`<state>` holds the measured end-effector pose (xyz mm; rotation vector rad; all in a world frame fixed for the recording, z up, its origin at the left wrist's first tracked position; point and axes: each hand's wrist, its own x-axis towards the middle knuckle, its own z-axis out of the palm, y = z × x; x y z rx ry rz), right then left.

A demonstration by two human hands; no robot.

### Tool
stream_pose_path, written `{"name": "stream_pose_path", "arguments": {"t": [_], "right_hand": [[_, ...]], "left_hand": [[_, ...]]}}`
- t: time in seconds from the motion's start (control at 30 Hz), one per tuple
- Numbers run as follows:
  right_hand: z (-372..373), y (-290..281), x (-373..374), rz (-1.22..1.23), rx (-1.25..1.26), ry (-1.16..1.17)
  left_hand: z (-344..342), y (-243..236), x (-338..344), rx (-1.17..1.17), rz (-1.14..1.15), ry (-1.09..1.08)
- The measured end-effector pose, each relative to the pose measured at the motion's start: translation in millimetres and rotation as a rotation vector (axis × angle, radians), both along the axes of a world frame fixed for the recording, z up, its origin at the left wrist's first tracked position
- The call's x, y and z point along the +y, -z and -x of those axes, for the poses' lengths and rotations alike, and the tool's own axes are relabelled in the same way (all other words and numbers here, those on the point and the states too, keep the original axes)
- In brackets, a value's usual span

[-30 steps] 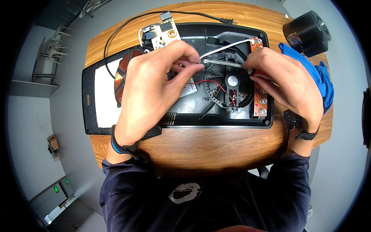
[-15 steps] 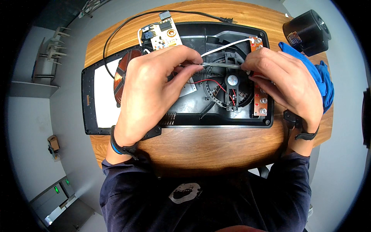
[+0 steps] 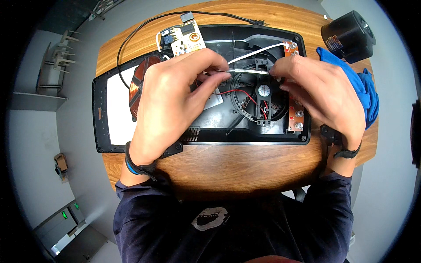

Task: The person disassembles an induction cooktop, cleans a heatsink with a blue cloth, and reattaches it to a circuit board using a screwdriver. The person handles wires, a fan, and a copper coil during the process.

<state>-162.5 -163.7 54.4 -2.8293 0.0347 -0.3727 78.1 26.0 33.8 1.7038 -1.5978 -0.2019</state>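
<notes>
Two hands: left hand point(image 3: 175, 94) pinched closed, contents unclear; right hand point(image 3: 322, 90) grips screwdriver point(image 3: 251, 71)
Long axis: crosswise, tip point(image 3: 232, 70) at left fingertips point(image 3: 222, 76)

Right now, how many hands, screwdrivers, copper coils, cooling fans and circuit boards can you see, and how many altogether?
Hands: 2 (left hand, right hand)
Screwdriver: 1
Copper coil: 1
Cooling fan: 1
Circuit boards: 2 (pale board, orange board)
Total: 7
</notes>
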Motion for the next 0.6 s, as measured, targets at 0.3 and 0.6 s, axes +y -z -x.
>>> {"name": "stream_pose_path", "arguments": {"t": [0.3, 0.6], "right_hand": [[6, 1, -1, -0.037, 0.059, 0.068], [19, -5, -19, -0.154, 0.021, 0.13]], "left_hand": [[-3, 13, -6, 0.041, 0.093, 0.021], [1, 4, 1, -0.151, 0.077, 0.116]]}}
